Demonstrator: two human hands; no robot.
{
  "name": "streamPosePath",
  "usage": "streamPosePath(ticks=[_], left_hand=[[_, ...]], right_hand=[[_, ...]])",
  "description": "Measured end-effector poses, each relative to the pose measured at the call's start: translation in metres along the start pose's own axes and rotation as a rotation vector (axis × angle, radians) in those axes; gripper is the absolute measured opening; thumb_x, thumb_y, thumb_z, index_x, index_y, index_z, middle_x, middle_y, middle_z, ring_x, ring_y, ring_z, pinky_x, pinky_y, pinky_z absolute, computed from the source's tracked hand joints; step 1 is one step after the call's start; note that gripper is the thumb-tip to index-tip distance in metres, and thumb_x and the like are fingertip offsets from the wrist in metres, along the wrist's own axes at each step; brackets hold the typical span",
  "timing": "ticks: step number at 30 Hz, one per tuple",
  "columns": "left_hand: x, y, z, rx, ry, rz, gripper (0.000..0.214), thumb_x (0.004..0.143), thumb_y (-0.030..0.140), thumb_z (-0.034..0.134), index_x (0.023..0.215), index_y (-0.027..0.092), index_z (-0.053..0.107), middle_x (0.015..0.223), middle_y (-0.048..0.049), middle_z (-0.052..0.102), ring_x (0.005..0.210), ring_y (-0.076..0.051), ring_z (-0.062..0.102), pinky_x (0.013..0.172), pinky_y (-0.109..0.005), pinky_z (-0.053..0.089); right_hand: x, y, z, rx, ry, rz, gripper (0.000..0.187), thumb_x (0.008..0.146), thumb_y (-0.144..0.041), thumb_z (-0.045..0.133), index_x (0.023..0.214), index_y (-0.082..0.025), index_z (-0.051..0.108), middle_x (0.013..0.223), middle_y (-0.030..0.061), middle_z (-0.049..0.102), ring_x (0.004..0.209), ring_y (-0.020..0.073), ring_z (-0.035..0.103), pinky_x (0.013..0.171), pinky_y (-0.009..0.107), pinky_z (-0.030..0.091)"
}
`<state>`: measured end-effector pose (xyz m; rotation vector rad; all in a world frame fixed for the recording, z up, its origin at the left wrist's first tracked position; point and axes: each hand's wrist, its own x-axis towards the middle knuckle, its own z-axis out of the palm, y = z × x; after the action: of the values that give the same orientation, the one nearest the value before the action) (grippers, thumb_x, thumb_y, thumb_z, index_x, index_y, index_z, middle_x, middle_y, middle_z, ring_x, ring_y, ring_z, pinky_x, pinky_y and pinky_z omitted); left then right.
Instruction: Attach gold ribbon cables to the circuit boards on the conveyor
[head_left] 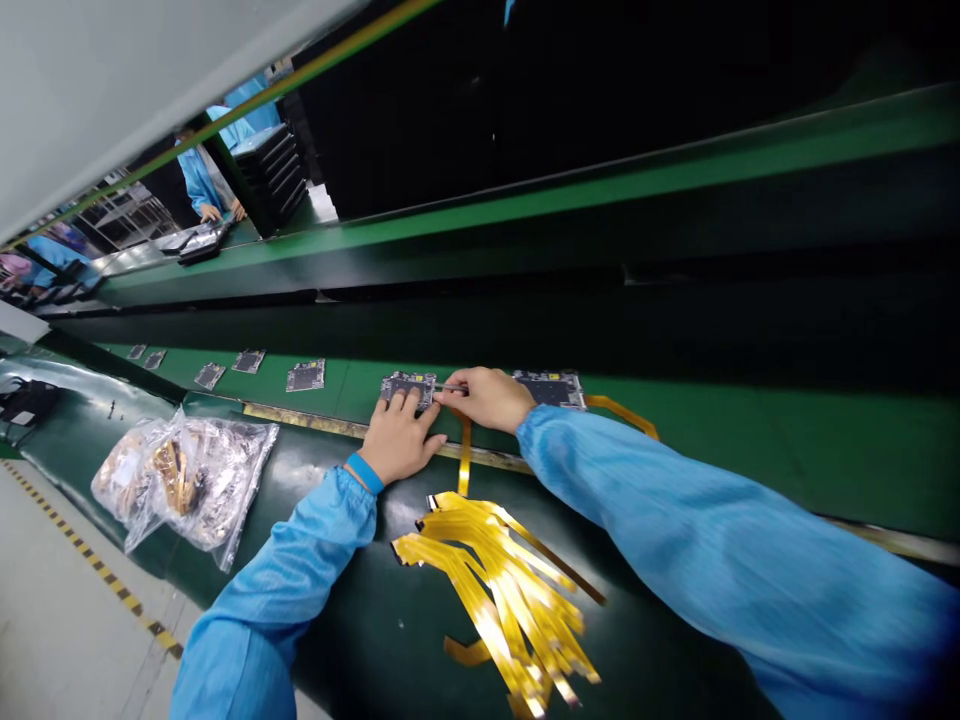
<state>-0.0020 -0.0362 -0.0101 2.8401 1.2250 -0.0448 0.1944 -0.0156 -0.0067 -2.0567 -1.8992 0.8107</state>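
Thumb and fingers closed together, the right hand pinches a slim tool, its tip at the right-hand edge of a circuit board; whether it is a pair of tweezers, we cannot tell. The left hand, fingers loosely spread and thumb apart, grasps nothing; its fingertips lie across the near part of the same board, which rests flat on a green belt. From just below the right fingers, a gold ribbon cable hangs over the belt's worn edge; we cannot see whether its upper end meets the board.

Done well, we judge, this calls for light, even pressure from the left fingertips, a low tool angle and small movements, with the gold strip lying straight and free of creases.

Just beyond the right wrist we find a second board with its own ribbon, while more boards lie spaced along the belt to the left. On the dark green worktop nearest us, a fanned pile of gold ribbon cables catches the light, and clear plastic bags sit to its left. Farther out, we note black-and-yellow floor tape, a stack of black trays and, across the line, a co-worker's hand beside a blue sleeve.
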Motion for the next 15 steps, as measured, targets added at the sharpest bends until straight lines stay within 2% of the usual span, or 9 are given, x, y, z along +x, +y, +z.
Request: streamPosePath(ticks=[4,9,15], left_hand=[[0.002,0.005,-0.001,-0.009,0.001,0.007,0.055,0.103,0.050,0.055,0.149,0.019,0.060,0.154,-0.0216,0.053,0.134,-0.042,0.049,0.110,-0.057,0.042],[0.004,0.010,-0.002,0.024,-0.012,0.017,0.057,0.104,0.049,0.053,0.152,0.018,0.057,0.154,-0.0218,0.053,0.135,-0.041,0.049,0.110,-0.056,0.042],[0.006,0.015,0.001,-0.006,0.004,0.037,0.054,0.103,0.048,0.056,0.149,0.020,0.061,0.155,-0.0209,0.053,0.135,-0.042,0.050,0.112,-0.057,0.040]], right_hand=[[-0.005,0.001,-0.001,-0.075,0.060,-0.074,0.041,0.103,-0.050,0.048,0.111,-0.031,0.083,0.120,0.0063,0.079,0.102,0.0242,0.073,0.075,0.031,0.049],[-0.006,-0.001,-0.002,-0.093,0.015,-0.036,0.026,0.099,-0.042,0.059,0.111,-0.032,0.079,0.115,0.0022,0.081,0.101,0.0240,0.074,0.076,0.031,0.048],[-0.009,0.007,-0.006,-0.149,-0.021,-0.044,0.020,0.100,-0.040,0.059,0.104,-0.030,0.076,0.112,0.0036,0.081,0.101,0.0254,0.073,0.077,0.033,0.047]])
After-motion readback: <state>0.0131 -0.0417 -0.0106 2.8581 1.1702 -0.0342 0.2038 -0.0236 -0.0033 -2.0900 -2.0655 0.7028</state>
